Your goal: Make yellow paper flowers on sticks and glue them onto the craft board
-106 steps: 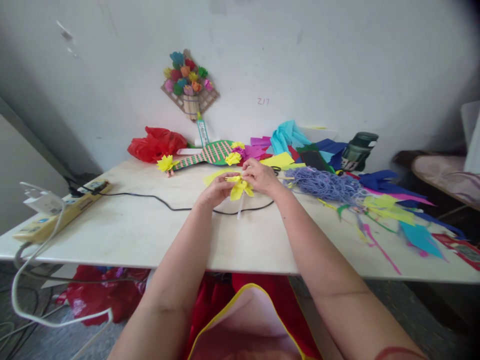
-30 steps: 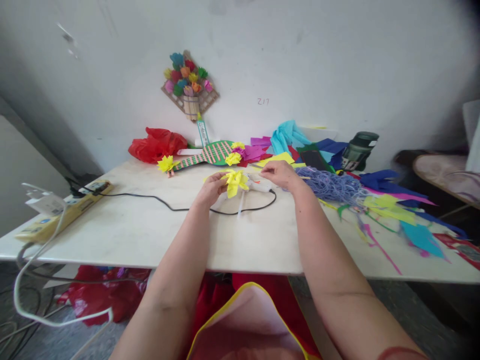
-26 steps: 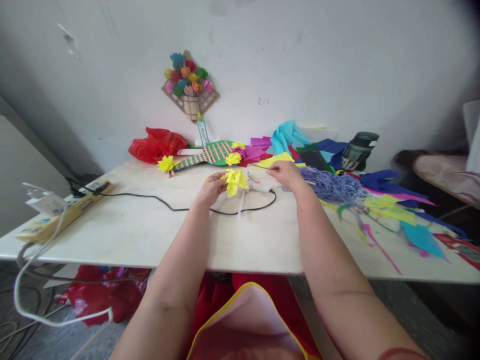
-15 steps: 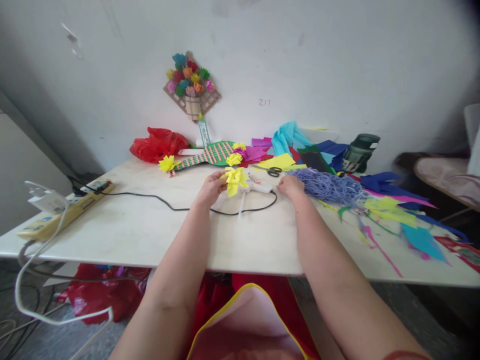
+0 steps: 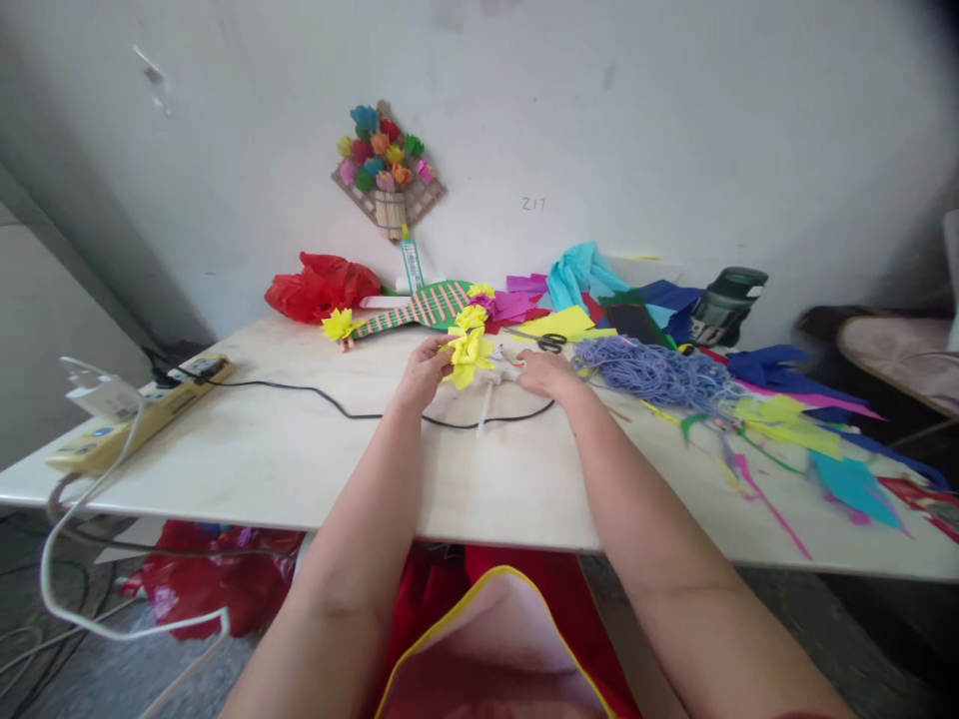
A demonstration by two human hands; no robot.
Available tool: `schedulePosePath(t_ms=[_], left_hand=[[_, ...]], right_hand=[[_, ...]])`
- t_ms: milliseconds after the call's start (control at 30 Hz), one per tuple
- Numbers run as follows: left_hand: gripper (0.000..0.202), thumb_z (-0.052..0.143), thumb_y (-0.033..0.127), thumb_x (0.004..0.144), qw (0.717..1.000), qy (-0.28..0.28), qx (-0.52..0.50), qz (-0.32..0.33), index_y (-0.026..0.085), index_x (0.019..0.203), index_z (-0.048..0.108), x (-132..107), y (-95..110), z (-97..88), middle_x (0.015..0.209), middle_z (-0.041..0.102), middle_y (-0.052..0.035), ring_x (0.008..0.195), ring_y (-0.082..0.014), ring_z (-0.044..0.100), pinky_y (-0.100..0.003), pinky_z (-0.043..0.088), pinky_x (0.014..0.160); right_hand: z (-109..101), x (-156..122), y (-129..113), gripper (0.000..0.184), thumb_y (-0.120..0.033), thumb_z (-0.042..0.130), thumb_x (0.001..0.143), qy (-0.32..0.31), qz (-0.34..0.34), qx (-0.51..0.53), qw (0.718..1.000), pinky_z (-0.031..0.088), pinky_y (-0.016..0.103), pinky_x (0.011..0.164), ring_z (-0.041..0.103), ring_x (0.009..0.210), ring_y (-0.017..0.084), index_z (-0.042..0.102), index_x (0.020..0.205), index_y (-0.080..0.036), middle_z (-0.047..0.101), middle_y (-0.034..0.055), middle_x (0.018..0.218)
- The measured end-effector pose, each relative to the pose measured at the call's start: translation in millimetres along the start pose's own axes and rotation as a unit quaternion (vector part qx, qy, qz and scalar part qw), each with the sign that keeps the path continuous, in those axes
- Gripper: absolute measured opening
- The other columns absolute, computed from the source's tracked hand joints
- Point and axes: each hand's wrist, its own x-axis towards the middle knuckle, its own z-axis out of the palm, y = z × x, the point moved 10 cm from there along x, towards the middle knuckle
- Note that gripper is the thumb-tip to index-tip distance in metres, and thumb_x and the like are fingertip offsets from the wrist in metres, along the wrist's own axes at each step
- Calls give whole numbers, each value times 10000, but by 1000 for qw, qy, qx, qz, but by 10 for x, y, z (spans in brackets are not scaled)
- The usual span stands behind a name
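Observation:
My left hand (image 5: 427, 374) pinches a yellow paper flower (image 5: 469, 358) above the middle of the table. Just to its right, my right hand (image 5: 545, 373) is closed over the handle of a white hot glue gun (image 5: 506, 368), covering much of it. A pale glue stick (image 5: 485, 407) sticks out of the gun toward me. Behind the flower lies a green lute-shaped craft piece (image 5: 435, 306) with pinkish strips and yellow and magenta paper flowers. Scissors (image 5: 550, 343) with dark handles rest beyond my right hand.
A black cord (image 5: 322, 396) runs from the power strip (image 5: 142, 419) at left across the table (image 5: 360, 469). Purple crinkled paper shreds (image 5: 651, 371), coloured paper sheets (image 5: 576, 272) and a dark green bottle (image 5: 725, 305) are at right. A red plastic bag (image 5: 322, 290) lies at back left.
My right hand has moved left from beside the glue gun onto its handle and closed on it. My left hand still holds the yellow flower in nearly the same place.

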Motion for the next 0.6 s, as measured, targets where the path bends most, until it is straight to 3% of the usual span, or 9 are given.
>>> schedulePosePath(t_ms=[167,300,433,600], left_hand=[[353,764,217,595,1000,5,-4,4,153,912,622,4,4,-5,748,681,-4,657,-120,652,-250,514,662],[329,756,202,600,1000,22,0,5,156,896,620,-10,22,-22,727,676,4,644,-114,648,-233,506,634],[311,751,197,605,999,38,0,8,159,882,615,-9,26,-55,729,674,1,666,-126,658,-241,512,641],[320,751,202,600,998,58,0,8,157,888,617,16,5,-117,746,674,-9,706,-148,672,-276,532,689]], right_hand=[[148,-6,-90,565,-263,593,777,-12,12,-29,999,439,387,926,587,1157,304,530,1331,-170,631,185,1253],[176,13,-92,551,-259,595,775,-13,24,-30,999,456,378,894,609,1122,298,533,1316,-175,648,189,1211],[40,4,58,427,-292,571,786,19,55,-28,998,482,380,835,638,1067,306,616,1198,-189,684,176,1142],[-269,-23,350,355,-387,564,779,137,84,83,984,486,366,791,660,985,288,686,1068,-220,712,132,1074]])
